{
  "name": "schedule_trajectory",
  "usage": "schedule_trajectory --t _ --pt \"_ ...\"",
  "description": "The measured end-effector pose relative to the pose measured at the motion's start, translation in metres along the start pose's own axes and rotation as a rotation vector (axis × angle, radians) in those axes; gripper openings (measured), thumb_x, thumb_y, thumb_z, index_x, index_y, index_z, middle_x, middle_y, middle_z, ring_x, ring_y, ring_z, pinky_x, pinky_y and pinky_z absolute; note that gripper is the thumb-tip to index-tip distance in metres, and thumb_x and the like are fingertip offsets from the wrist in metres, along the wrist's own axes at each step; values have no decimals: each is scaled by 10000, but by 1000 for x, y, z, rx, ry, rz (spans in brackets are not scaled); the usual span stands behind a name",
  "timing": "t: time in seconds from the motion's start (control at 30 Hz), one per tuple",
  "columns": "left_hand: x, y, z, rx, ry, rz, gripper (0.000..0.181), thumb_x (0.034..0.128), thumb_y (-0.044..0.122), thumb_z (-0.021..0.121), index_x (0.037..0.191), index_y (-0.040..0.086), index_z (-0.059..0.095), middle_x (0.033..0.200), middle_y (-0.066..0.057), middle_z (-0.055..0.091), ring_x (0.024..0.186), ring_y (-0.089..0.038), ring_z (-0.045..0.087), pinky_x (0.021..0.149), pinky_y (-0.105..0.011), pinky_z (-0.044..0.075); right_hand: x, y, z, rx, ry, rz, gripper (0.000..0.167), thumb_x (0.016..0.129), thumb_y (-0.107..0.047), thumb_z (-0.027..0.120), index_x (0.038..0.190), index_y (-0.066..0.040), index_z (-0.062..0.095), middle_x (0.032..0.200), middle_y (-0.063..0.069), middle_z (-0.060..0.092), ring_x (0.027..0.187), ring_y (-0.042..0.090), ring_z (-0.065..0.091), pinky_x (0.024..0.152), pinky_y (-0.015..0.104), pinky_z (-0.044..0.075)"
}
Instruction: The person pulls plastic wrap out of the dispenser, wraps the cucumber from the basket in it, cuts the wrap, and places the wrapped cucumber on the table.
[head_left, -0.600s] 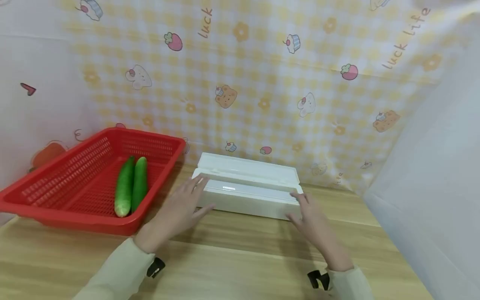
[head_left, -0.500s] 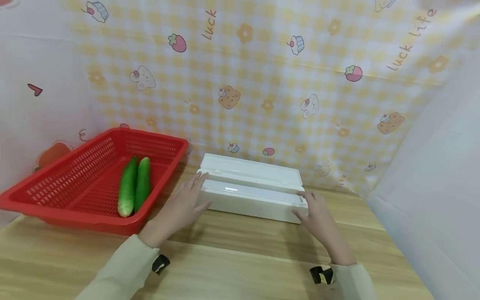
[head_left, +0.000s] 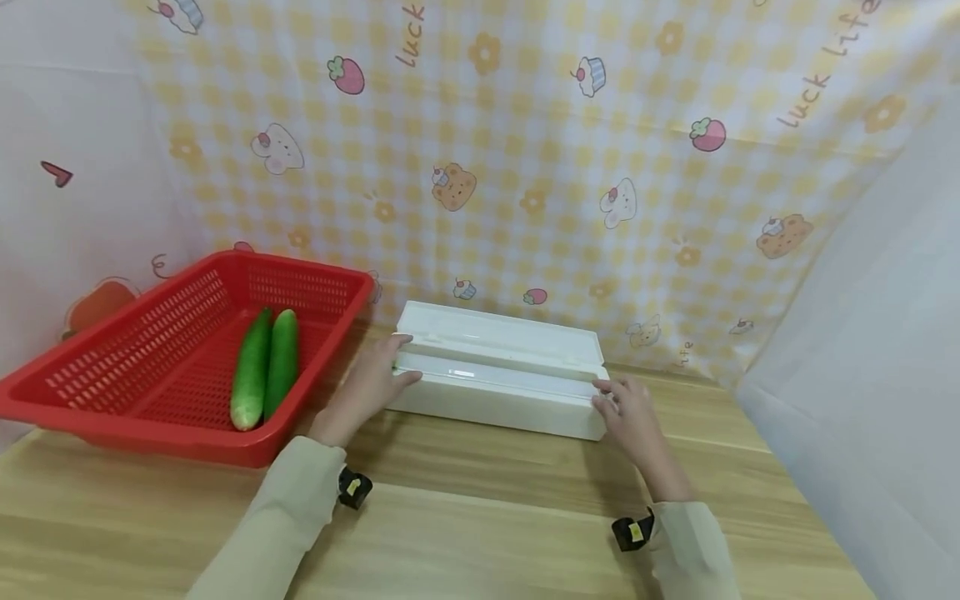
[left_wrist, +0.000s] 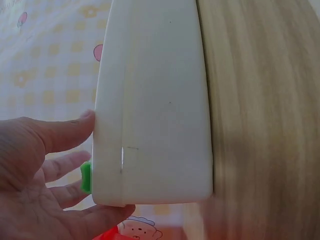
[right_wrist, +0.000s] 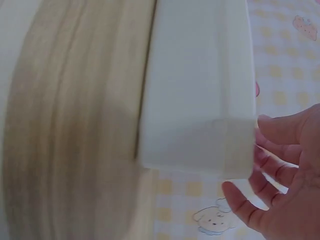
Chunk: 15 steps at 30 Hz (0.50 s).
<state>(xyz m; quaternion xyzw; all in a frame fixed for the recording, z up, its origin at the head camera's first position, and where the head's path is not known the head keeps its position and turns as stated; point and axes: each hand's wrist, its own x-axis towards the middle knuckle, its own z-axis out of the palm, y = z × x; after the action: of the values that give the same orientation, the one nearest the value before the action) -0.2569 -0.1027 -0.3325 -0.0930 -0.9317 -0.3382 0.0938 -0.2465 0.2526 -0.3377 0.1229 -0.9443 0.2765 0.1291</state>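
Observation:
A long white box [head_left: 495, 407] lies across the wooden table with its lid [head_left: 498, 331] raised at the back. At its left end is my left hand [head_left: 365, 387], thumb at the front top edge and fingers spread around the corner. A green piece [left_wrist: 86, 177] shows beside those fingers in the left wrist view, on the box [left_wrist: 160, 110]. My right hand [head_left: 633, 421] is at the opposite end, fingers loosely bent and fingertips at the top edge. In the right wrist view its thumb and fingers [right_wrist: 285, 170] are beside the box corner [right_wrist: 200, 110].
Left of the box stands a red perforated basket [head_left: 187, 442] holding two cucumbers, one [head_left: 251, 371] beside the other [head_left: 282, 358]. A patterned yellow-and-white cloth [head_left: 487, 133] hangs behind the table [head_left: 465, 542], and a pale sheet [head_left: 870, 358] rises on the right.
My left hand has moved from above the box's front left part to its left end. The right hand's thumb and fingers have come closer together at the right end. The head view has shifted slightly.

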Motion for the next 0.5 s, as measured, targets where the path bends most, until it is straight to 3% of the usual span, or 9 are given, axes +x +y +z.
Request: schedule_trajectory --t 0.2,0.33,0.5 --pt "4 -4 -5 -4 -42 26 349 876 163 640 1179 -1 584 1299 -243 482 1190 -393 462 974 -524 399 3 5 3 47 -6 2 281 943 -120 522 1182 11 590 1092 170 520 1047 335 410 803 443 415" --pt "6 -6 -9 -4 -95 9 282 880 174 634 1105 6 621 1268 -236 483 1157 -399 473 924 -540 414 5 4 0 42 -45 14 255 939 -114 529 1146 10 612 1127 193 532 997 327 439 796 442 400" --pt "8 -4 -13 0 -142 5 199 888 162 613 1018 14 644 1231 -235 491 1098 -385 490 860 -516 430 11 3 -7 46 -97 26 209 919 -82 552 1069 29 647 1124 218 561 866 252 482 706 336 414"
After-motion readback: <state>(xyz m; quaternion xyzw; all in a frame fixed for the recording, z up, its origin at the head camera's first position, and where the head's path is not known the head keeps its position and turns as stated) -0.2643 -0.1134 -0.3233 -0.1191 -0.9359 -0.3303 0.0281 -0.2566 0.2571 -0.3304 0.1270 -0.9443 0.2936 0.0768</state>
